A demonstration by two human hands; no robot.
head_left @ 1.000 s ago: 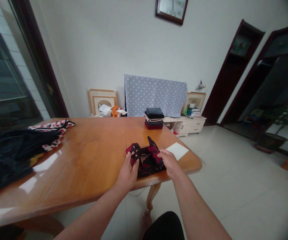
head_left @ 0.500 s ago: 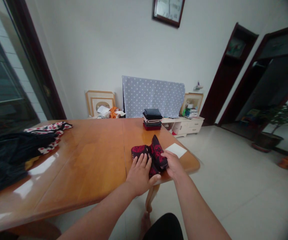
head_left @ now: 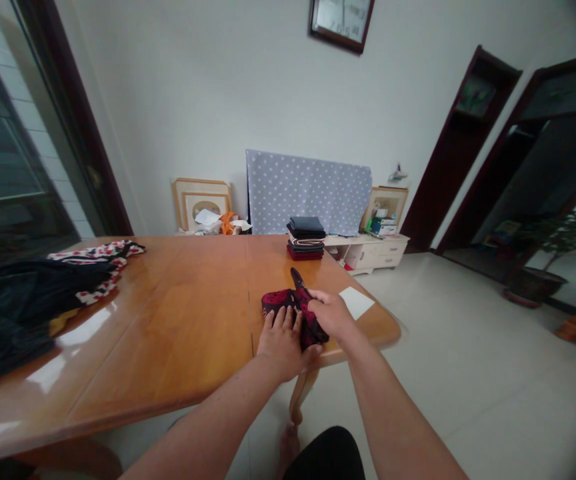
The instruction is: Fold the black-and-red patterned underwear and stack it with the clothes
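Observation:
A small black cloth with a red flower pattern [head_left: 281,302] lies near the right end of the wooden table [head_left: 178,327]. My left hand [head_left: 284,341] lies flat on its near left part, fingers stretched out and pressing it down. My right hand [head_left: 331,314] grips the cloth's right side and holds that flap raised and turned over toward the left. A stack of folded dark and red clothes [head_left: 307,238] stands at the table's far edge behind the cloth.
A white paper sheet [head_left: 357,302] lies right of the cloth by the table's edge. A heap of black clothes [head_left: 18,307] and a red-and-white patterned garment [head_left: 99,257] cover the table's left end. A low cabinet [head_left: 373,250] stands by the wall.
The cloth has been gathered from a spread shape into a narrower fold. My left hand went from gripping its left edge to lying flat on it, while my right hand brought the right flap over leftward.

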